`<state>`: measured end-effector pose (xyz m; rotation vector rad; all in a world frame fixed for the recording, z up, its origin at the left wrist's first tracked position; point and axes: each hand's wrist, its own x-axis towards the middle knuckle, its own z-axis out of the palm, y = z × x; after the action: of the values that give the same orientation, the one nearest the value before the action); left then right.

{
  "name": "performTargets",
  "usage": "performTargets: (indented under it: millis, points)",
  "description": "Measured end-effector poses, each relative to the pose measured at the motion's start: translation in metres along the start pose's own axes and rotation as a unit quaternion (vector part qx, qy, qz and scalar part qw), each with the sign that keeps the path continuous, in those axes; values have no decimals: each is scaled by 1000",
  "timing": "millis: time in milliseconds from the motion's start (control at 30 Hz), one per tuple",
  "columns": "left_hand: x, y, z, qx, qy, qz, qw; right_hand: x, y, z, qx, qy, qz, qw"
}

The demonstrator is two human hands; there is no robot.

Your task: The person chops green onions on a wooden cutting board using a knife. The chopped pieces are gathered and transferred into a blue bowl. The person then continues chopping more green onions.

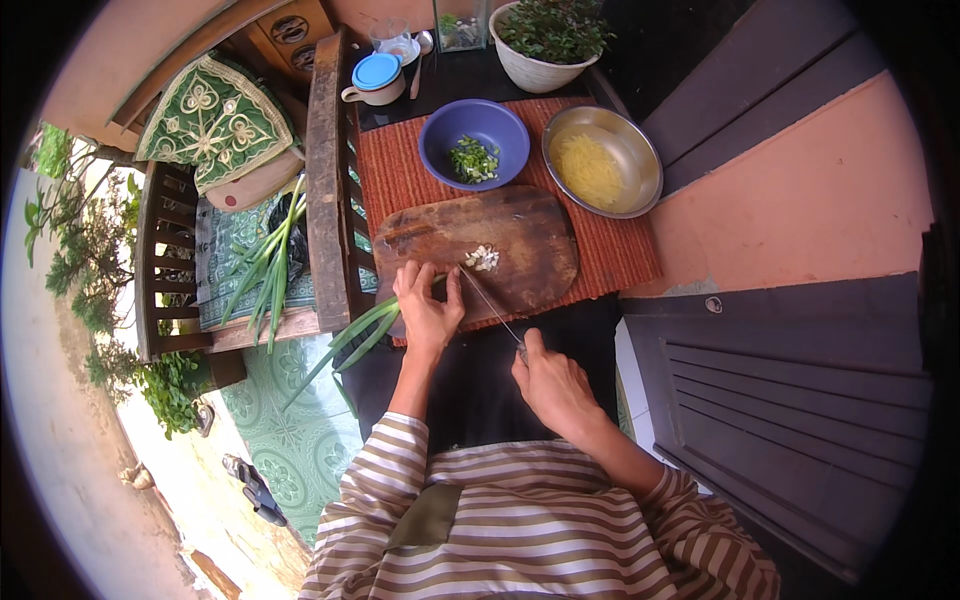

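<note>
A worn wooden cutting board (530, 225) lies in front of me with a small heap of chopped white pieces (482, 258) on it. At the board's near left part my left hand (428, 305) is closed on a bunch of green onions (365, 325), whose long leaves hang off to the left. My right hand (553, 378) grips the handle of a knife (490, 303). Its blade slants up and left, the tip beside my left fingers. Behind the board stands a purple bowl (440, 150) with chopped green pieces (474, 160) inside.
A metal bowl (640, 160) of pale yellow shreds in liquid sits right of the purple bowl on an orange-red mat (390, 165). Further back are a blue-lidded cup (377, 75) and a potted plant (550, 50). More green onions (270, 265) lie on the wooden bench (328, 180) at left.
</note>
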<state>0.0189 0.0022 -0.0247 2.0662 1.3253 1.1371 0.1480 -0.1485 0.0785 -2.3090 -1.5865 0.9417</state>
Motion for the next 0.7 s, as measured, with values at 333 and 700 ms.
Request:
performTargets:
  millis: [333, 700]
  points:
    - [0, 3, -2, -6, -8, -12, 1000, 9, 2, 3, -7, -22, 11, 1000]
    - [1, 5, -3, 22, -11, -8, 1000, 17, 2, 18, 2, -35, 38, 999]
